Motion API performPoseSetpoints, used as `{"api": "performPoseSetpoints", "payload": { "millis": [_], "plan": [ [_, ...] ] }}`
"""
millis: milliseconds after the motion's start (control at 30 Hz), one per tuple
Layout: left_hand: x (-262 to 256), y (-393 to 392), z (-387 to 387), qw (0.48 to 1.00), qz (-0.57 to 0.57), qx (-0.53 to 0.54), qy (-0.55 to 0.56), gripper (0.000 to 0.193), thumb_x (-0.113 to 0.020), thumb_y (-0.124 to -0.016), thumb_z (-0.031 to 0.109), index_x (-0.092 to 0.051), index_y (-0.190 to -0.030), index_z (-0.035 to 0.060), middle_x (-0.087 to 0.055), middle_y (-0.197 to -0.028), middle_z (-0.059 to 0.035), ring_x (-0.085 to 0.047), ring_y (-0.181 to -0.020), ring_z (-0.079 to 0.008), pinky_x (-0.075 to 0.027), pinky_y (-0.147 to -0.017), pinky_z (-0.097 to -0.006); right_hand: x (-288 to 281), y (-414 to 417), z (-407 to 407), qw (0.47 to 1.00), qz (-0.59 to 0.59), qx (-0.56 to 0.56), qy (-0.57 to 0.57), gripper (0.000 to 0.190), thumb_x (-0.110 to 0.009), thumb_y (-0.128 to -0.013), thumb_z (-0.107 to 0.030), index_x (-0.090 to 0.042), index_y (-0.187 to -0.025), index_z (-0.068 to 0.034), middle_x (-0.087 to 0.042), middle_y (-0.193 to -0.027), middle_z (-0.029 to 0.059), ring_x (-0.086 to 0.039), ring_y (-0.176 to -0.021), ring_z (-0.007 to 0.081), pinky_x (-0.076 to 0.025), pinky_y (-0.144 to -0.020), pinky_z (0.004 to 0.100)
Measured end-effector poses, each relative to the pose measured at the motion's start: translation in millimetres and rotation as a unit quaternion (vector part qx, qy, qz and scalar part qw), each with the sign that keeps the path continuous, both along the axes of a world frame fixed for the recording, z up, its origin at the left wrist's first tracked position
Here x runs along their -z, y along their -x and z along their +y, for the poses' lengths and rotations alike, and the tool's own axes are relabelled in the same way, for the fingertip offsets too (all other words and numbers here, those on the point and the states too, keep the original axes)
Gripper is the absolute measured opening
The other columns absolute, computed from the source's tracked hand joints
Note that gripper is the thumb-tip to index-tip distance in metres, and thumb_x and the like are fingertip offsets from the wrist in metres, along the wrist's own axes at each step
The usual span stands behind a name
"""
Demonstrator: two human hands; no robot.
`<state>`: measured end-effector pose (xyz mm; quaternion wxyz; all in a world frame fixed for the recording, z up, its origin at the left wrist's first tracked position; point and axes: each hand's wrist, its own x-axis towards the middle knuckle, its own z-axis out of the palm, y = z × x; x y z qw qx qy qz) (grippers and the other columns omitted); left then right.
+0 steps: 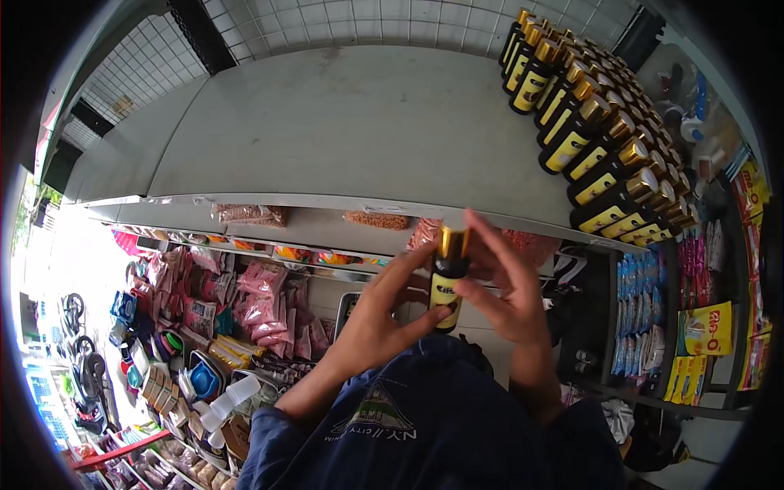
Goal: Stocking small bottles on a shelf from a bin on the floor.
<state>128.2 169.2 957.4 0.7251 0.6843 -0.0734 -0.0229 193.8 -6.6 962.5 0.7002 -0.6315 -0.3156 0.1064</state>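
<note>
A dark bottle (pixel 446 285) with a yellow label and a gold cap stands upright between my two hands, in front of the shelf edge. My left hand (pixel 387 306) is wrapped around its left side, the thumb across the label. My right hand (pixel 505 288) touches the bottle's right side with the thumb, its fingers raised and spread beside the cap; the fingertips are slightly blurred. Many similar bottles (pixel 566 144) with gold caps stand in close rows at the right end of the grey metal shelf (pixel 343 128).
Below the top shelf, a lower shelf holds bags of reddish-brown pellets (pixel 375 220). Pink packets (pixel 263 300) and plastic containers (pixel 205 376) lie at the lower left. Blue packets (pixel 639 312) and yellow bags (pixel 704 329) fill racks at the right. Wire mesh (pixel 367 24) backs the shelf.
</note>
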Motion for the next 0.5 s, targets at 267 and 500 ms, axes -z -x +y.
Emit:
{"api": "performPoseSetpoints", "payload": {
  "millis": [267,500],
  "plan": [
    [-72,-80,-28,0.977,-0.204,-0.042,-0.039,0.06,-0.064,-0.078,-0.004,-0.039,-0.133,0.0005,-0.052,-0.11,-0.0155,-0.062,-0.093,-0.0234,-0.053,-0.079,-0.0322,-29,-32,-8,0.928,-0.254,0.263,-0.075,0.047,-0.062,-0.084,-0.003,-0.047,-0.128,0.0,-0.046,-0.12,0.0132,-0.056,-0.095,0.0165,-0.051,-0.075,0.0247],
    [-71,-195,-40,0.958,-0.224,-0.064,-0.165,0.05,-0.061,-0.082,0.0,-0.04,-0.127,-0.0035,-0.053,-0.118,-0.0164,-0.062,-0.1,-0.026,-0.05,-0.084,-0.0315,-14,-49,-18,0.887,-0.368,0.273,0.051,0.025,-0.056,-0.08,0.005,-0.061,-0.104,-0.001,-0.054,-0.091,0.0096,-0.053,-0.067,0.0137,-0.045,-0.057,0.0235]
  ]
}}
